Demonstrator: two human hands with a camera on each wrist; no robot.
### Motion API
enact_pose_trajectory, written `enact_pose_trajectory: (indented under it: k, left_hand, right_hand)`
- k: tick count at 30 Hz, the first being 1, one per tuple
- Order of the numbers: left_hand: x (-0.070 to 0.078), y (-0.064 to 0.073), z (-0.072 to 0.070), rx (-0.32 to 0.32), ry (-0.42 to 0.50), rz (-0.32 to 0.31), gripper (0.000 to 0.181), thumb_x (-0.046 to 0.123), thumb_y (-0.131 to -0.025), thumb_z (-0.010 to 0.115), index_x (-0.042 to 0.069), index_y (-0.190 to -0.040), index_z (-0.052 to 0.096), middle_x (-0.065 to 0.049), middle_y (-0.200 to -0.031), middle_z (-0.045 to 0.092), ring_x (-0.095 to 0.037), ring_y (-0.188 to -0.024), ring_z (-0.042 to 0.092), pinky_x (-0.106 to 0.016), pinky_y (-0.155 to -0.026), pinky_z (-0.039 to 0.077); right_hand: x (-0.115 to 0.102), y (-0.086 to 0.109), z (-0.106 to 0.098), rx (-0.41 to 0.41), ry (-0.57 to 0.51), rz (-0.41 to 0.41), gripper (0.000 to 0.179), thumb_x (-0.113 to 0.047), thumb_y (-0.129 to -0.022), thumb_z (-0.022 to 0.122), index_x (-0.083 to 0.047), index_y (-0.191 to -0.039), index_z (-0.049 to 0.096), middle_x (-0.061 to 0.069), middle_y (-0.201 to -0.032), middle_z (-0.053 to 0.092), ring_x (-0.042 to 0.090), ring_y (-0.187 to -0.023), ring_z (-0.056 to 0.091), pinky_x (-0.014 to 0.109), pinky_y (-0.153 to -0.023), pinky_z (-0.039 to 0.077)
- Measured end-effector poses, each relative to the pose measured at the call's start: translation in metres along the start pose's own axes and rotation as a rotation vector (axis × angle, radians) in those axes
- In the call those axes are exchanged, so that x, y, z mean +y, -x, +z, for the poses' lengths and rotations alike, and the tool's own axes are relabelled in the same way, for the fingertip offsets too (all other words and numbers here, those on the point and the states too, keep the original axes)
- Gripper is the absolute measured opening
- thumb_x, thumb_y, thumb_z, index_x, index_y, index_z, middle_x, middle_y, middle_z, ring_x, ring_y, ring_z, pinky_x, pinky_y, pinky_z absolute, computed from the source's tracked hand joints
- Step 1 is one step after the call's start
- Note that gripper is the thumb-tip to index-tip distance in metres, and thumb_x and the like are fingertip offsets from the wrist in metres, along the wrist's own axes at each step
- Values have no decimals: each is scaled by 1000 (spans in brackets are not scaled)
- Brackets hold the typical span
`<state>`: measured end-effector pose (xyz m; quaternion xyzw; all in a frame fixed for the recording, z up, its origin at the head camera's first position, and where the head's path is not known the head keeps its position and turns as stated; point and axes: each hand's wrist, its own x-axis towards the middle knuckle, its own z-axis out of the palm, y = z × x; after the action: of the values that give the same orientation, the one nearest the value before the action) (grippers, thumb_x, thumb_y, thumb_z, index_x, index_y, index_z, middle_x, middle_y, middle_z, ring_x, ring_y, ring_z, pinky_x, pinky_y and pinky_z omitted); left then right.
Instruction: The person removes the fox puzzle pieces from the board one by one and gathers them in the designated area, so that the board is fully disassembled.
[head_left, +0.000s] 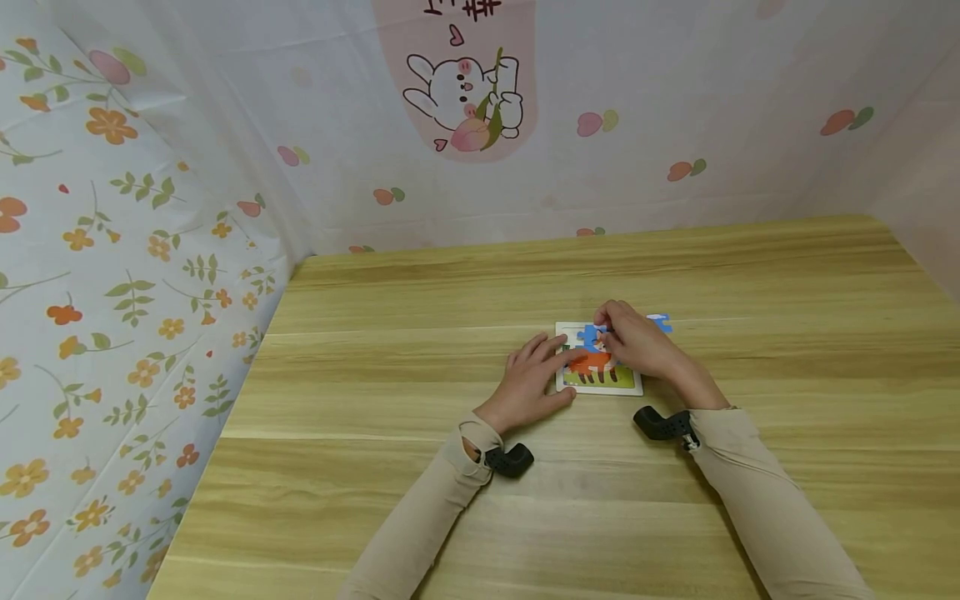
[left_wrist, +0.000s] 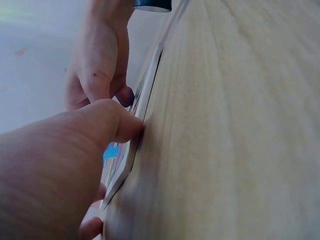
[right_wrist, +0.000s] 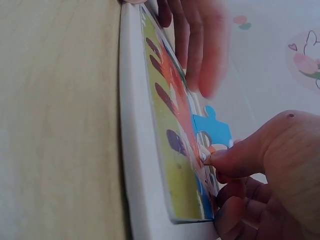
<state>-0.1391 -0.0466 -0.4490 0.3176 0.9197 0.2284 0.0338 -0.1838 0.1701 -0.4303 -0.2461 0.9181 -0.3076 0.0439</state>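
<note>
A jigsaw board with a white rim and a picture of an orange fox-like animal on green grass lies on the table. My right hand is over its upper right part. Between thumb and fingers it pinches a blue puzzle piece with a bit of orange and white, tilted up from the picture. My left hand rests at the board's left side, its thumb at the near edge. One finger reaches over the picture and the others spread by the left rim. Beyond the right hand lies another blue puzzle piece.
The wood-grain table reaches to a printed curtain at the back and a flowered cloth on the left. A black wrist camera sits on the left wrist, and a second black camera on the right.
</note>
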Motion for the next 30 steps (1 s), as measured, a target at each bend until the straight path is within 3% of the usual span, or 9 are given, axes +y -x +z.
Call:
enact_pose_trajectory:
  k: [6,30]
  left_hand:
    - [1,1,-1,-33,-33,13,48,33,-93,52,30,-140,44,-6,-148,29,-29,-137,17,-52,-100,25]
    - [5,2,-4,-47,-38,16,45,32,-93,51,28,-138,47,-6,-149,27,-29,-138,14,-49,-101,24]
  right_hand:
    - [0,-1,0,4,1,-1,14,2,-90,50,1,-104,48,14,-96,48,24,-78,45,38,-68,38]
    - [-2,-1,2,25,4,29,13,3,-92,44,2,-104,48,16,-99,50,26,-77,46,39,-68,38]
